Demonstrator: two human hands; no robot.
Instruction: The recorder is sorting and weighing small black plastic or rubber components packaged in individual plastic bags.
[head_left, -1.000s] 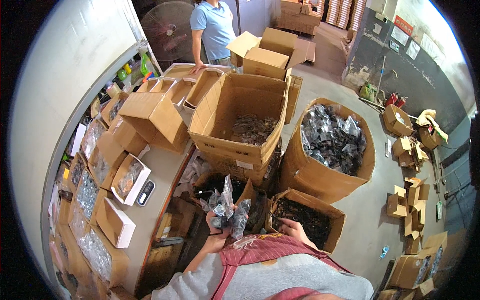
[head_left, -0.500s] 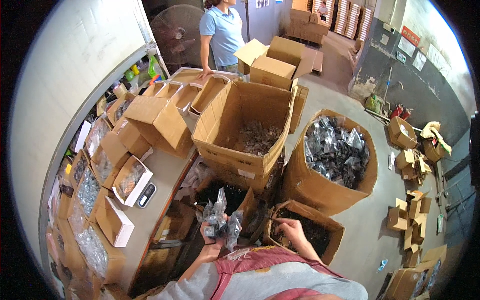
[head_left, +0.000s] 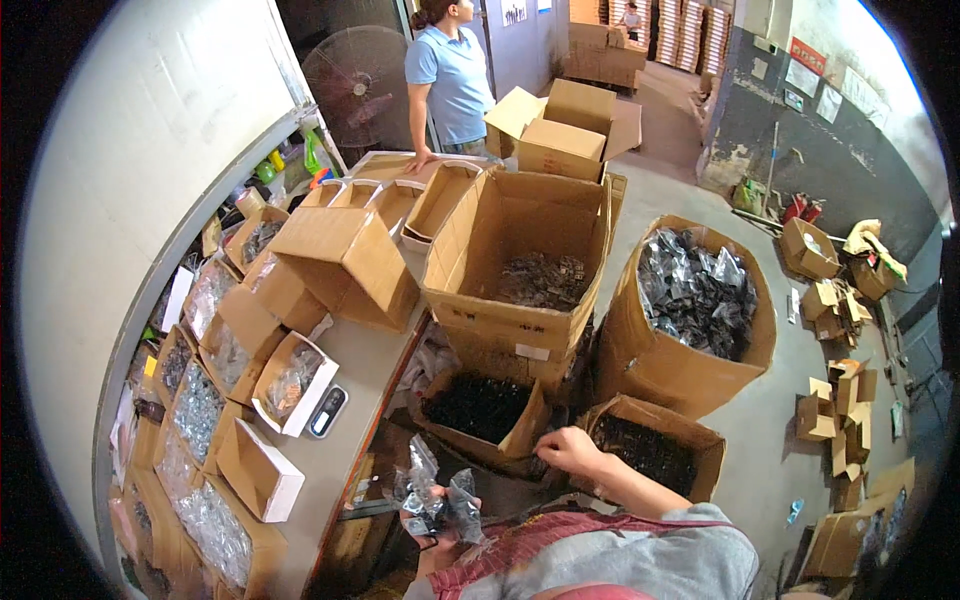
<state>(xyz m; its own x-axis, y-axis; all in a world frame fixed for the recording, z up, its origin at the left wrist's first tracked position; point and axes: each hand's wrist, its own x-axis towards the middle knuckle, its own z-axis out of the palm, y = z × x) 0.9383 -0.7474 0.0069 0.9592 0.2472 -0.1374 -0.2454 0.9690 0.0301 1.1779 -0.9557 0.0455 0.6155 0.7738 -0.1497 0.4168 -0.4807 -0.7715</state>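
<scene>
My left hand (head_left: pixel 436 543) is closed around several small clear plastic bags (head_left: pixel 422 488) with dark pieces inside, low in front of my body. To its right, my right hand (head_left: pixel 570 452) hovers between two open cartons, its fingers pinched together. Whatever those fingertips hold is too small to make out. The left carton (head_left: pixel 538 428) contains loose small black parts (head_left: pixel 482 407). In the right carton (head_left: pixel 708 463), beneath my right forearm, lie more dark small parts (head_left: pixel 640 452).
A tall carton (head_left: pixel 500 325) with small pieces at its bottom stands ahead. Beside it, a big carton (head_left: pixel 670 378) is full of bagged dark parts. The table (head_left: pixel 372 372) at left bears trays, bags and a small scale (head_left: pixel 327 411). A person in blue (head_left: pixel 450 85) stands beyond.
My right hand has moved left and forward, from over the right carton to the gap between the two cartons. The left hand keeps hold of the bags. The view has turned slightly left.
</scene>
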